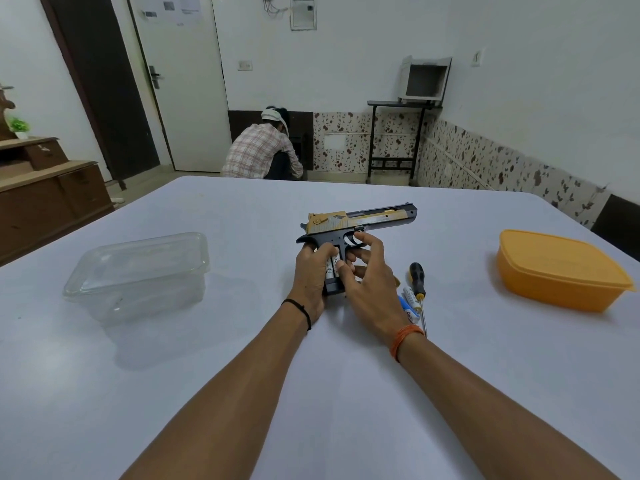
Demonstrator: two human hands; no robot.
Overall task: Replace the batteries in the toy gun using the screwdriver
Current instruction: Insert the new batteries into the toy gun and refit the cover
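Gripping black-and-gold toy gun [360, 225] in both hands, left hand [311, 271], right hand [367, 278], white battery [333, 265] showing in grip.

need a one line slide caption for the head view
Both hands seat batteries in the toy gun grip, screwdriver lying beside.

One toy gun [360, 225] above the fingers; one white battery [333, 266] between the fingertips; two loose batteries [410, 303] and one screwdriver [418, 285] right of them; two containers, one clear [138, 268], one orange [561, 268].
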